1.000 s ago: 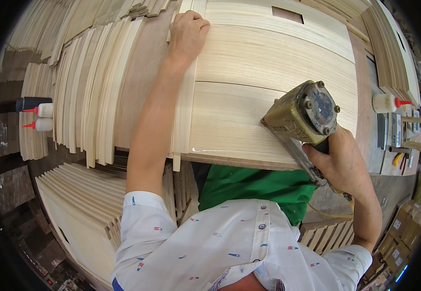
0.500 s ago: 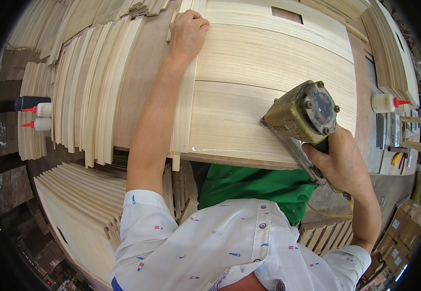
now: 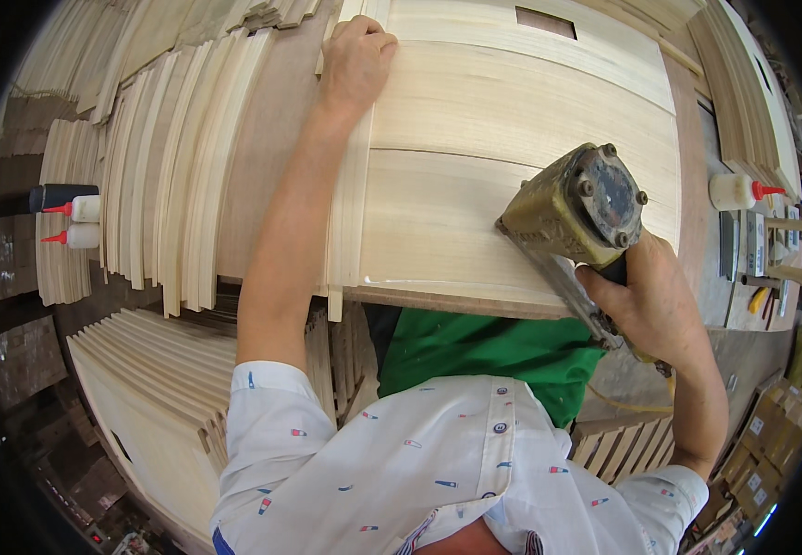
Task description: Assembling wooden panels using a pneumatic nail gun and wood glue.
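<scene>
A pale wooden panel (image 3: 512, 194) of joined boards lies on the bench, with a rectangular cut-out near its far edge. Narrow wooden strips (image 3: 350, 213) run along its left side. My left hand (image 3: 359, 60) is closed over the far part of these strips, fingers curled at the panel's edge. In my right hand (image 3: 646, 296) is a worn, brass-coloured nail gun (image 3: 572, 208), gripped by its dark handle. Its narrow front end is over the panel, while its magazine slants back past the near edge. A white glue line (image 3: 456, 282) shows along the panel's near edge.
Rows of loose strips (image 3: 179, 176) lie to the left, beside white glue bottles (image 3: 85, 208) with red tips. Another glue bottle (image 3: 734, 191) rests at the right. Stacked panels (image 3: 142, 398) stand below left. A yellow hose (image 3: 623, 403) hangs under the nail gun; cardboard boxes (image 3: 771, 435) sit lower right.
The nail gun has tilted and shifted very slightly away from me. My left hand keeps its place on the strips, and the whole view has moved a little.
</scene>
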Motion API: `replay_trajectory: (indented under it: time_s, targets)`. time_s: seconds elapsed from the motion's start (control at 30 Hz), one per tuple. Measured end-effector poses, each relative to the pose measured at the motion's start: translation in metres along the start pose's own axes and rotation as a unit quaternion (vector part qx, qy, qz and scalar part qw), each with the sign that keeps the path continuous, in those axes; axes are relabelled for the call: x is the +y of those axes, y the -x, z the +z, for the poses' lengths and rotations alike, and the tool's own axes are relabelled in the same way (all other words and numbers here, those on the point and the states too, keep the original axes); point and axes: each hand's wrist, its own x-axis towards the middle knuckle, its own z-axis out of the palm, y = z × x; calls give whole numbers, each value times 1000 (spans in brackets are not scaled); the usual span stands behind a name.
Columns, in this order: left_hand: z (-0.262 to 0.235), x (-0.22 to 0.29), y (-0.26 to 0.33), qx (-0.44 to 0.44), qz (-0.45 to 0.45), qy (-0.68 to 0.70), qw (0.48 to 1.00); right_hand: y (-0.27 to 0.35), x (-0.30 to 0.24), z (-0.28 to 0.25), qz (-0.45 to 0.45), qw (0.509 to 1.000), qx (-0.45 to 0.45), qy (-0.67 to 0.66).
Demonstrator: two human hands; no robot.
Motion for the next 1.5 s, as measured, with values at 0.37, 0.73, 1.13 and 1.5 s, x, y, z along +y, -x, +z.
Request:
replay_trajectory:
  time_s: [0.37, 0.73, 1.13, 1.5]
  targets:
    - [0, 0, -3, -17, -33, -2, 999, 0, 0, 0, 21, 1000, -7, 8]
    - [2, -3, -2, -11, -29, -16, 999, 0, -1, 1, 22, 1000, -10, 13]
    - [5, -11, -5, -76, -65, 28, 995, -1, -6, -3, 39, 999, -17, 14]
    - [-37, -12, 20, -14, -215, 100, 972, -9, -6, -20, 72, 997, -37, -19]
